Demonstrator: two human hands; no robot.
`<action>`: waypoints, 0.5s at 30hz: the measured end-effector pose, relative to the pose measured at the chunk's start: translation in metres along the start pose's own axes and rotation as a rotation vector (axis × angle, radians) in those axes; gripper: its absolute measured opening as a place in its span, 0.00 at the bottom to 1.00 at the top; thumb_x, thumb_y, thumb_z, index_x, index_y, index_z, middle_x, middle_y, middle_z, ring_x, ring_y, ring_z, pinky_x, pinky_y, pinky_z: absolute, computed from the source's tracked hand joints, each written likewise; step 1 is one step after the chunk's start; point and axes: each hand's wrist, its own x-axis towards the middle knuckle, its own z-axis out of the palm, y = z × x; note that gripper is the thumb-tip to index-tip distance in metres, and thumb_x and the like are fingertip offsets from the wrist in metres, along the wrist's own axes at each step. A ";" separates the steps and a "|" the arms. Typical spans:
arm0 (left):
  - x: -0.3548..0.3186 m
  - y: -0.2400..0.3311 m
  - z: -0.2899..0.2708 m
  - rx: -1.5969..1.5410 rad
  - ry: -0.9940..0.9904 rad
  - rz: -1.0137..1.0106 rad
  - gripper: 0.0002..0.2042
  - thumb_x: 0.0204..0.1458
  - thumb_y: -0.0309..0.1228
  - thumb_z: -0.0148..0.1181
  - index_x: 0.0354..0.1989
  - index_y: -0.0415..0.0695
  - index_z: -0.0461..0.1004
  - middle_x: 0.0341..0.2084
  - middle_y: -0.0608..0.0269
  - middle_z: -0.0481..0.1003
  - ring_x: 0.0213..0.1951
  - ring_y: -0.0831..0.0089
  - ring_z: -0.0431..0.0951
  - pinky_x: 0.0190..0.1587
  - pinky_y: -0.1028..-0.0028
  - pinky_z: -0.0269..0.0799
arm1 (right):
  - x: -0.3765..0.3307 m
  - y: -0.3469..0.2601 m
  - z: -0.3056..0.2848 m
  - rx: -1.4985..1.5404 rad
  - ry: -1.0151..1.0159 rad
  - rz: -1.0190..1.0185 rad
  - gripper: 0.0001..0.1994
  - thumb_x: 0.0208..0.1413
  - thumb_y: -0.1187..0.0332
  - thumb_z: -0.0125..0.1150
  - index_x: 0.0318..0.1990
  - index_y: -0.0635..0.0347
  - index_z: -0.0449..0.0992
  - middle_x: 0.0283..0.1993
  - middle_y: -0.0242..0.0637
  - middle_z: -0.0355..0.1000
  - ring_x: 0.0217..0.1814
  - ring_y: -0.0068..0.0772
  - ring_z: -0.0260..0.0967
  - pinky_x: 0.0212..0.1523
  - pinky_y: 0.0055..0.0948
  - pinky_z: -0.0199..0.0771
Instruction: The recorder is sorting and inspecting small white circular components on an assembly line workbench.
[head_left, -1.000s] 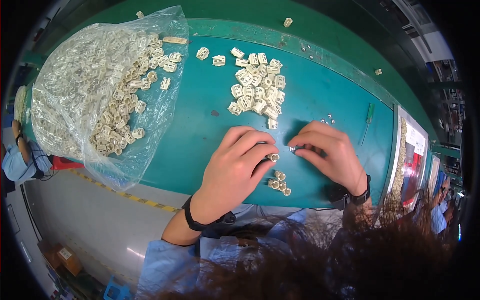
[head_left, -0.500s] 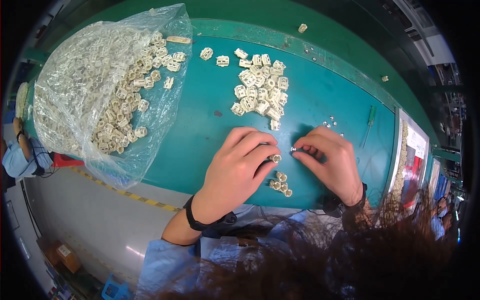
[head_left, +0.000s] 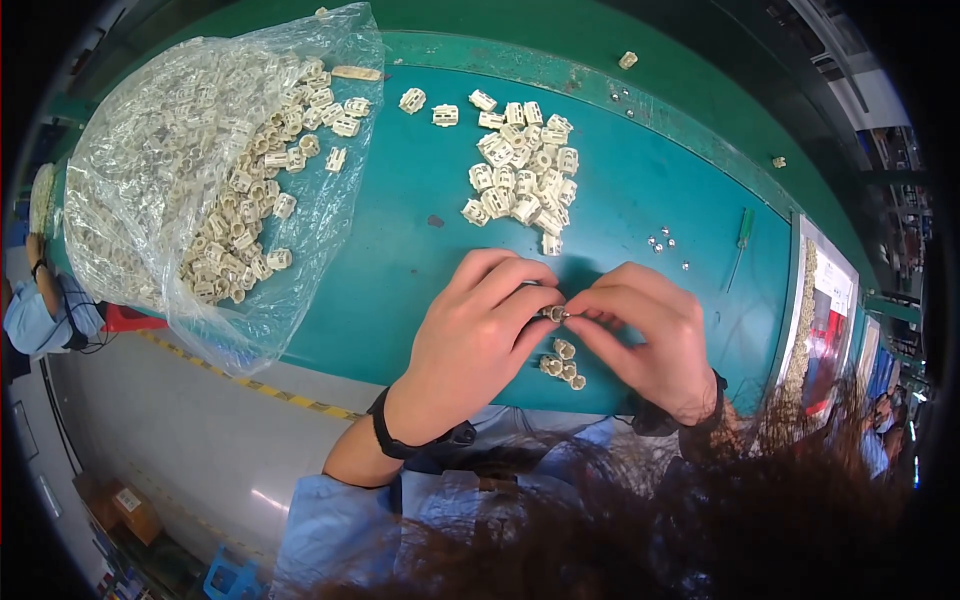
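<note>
"Left hand (head_left: 485,325)?"
"Pinched shut around a part (head_left: 553,314), between both hands."
"Right hand (head_left: 645,335)?"
"Narrow pinch, right at the part's end; whether it holds anything, I can't tell."

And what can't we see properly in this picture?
All in the head view:
Cream part: mostly covered by the left hand holding it.
Shiny bit at the right hand: too small and partly hidden by fingers to tell if it's inside the part.
Pieces deep in the clear bag: blurred by wrinkled plastic.
Far-left person: cut off by the dark rim.
</note>
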 end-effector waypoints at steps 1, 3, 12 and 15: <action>0.000 0.000 0.000 0.001 0.003 0.002 0.14 0.50 0.25 0.80 0.46 0.45 0.87 0.51 0.69 0.84 0.56 0.57 0.80 0.58 0.60 0.81 | -0.001 0.001 0.002 -0.016 0.000 -0.016 0.10 0.55 0.78 0.82 0.44 0.60 0.89 0.40 0.35 0.82 0.37 0.34 0.82 0.35 0.32 0.82; -0.001 0.000 0.001 0.000 0.005 0.001 0.14 0.50 0.25 0.80 0.46 0.45 0.87 0.51 0.69 0.84 0.56 0.57 0.80 0.58 0.60 0.81 | -0.001 0.003 0.006 -0.050 -0.001 -0.049 0.10 0.55 0.74 0.82 0.44 0.55 0.89 0.40 0.34 0.82 0.39 0.41 0.82 0.36 0.38 0.83; -0.002 0.000 0.002 0.001 0.010 0.005 0.15 0.49 0.25 0.80 0.46 0.44 0.87 0.51 0.68 0.84 0.56 0.57 0.80 0.57 0.59 0.81 | -0.002 0.001 0.009 -0.087 -0.005 -0.041 0.11 0.54 0.73 0.82 0.44 0.55 0.89 0.41 0.33 0.82 0.40 0.42 0.82 0.37 0.39 0.84; -0.001 0.000 0.002 0.000 0.009 0.005 0.15 0.49 0.25 0.80 0.46 0.44 0.87 0.51 0.68 0.84 0.56 0.57 0.80 0.57 0.59 0.81 | -0.002 0.001 0.009 -0.098 0.012 -0.061 0.11 0.54 0.73 0.82 0.44 0.55 0.89 0.41 0.34 0.82 0.40 0.42 0.83 0.37 0.40 0.84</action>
